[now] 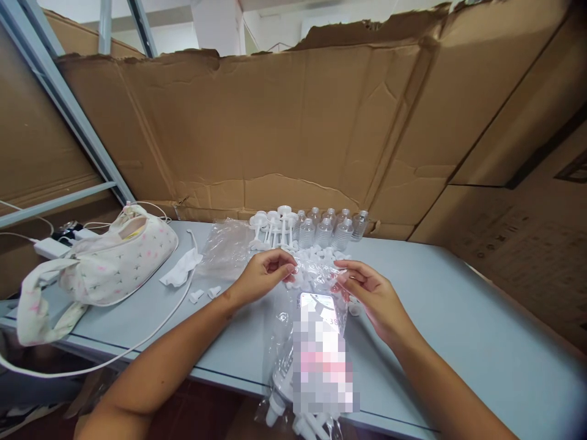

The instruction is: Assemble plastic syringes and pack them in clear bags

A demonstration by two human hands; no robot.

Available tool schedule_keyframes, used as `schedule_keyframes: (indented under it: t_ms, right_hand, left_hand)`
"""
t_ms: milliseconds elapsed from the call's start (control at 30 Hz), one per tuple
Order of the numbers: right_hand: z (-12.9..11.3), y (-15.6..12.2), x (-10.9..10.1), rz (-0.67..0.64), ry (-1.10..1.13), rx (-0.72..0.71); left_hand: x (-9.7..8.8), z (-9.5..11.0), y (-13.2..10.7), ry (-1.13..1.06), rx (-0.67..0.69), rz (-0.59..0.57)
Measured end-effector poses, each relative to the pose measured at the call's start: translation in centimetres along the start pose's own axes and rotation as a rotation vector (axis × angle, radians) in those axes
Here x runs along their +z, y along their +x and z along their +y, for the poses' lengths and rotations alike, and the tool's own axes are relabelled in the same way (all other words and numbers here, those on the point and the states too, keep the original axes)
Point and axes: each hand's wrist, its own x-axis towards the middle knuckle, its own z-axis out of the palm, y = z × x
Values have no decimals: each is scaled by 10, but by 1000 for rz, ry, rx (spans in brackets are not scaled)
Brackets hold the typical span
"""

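My left hand [263, 275] and my right hand [367, 290] both pinch the top edge of a clear plastic bag [316, 272] over the grey table [458, 318]. Small white plastic parts show through the bag. The bag hangs down over the table's front edge, where more white parts [275, 409] lie in it. A blurred-out phone [323, 354] lies on the bag between my forearms. Behind my hands stand white pump tops [275, 226] and several small clear bottles [330, 229].
A floral cloth bag [114, 260] lies at the left with a white cable [151, 336] looping past it. A white power strip [50, 247] sits beyond. Another crumpled clear bag [227, 244] and two small white caps [204, 294] lie nearby. Torn cardboard walls [298, 134] enclose the table.
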Motion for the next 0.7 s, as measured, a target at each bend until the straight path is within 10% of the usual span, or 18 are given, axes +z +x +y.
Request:
schedule_keyframes:
  t_ms: [700]
  right_hand:
    - [-3, 5, -5, 34, 31, -7]
  left_hand:
    - [-4, -6, 1, 55, -33, -5]
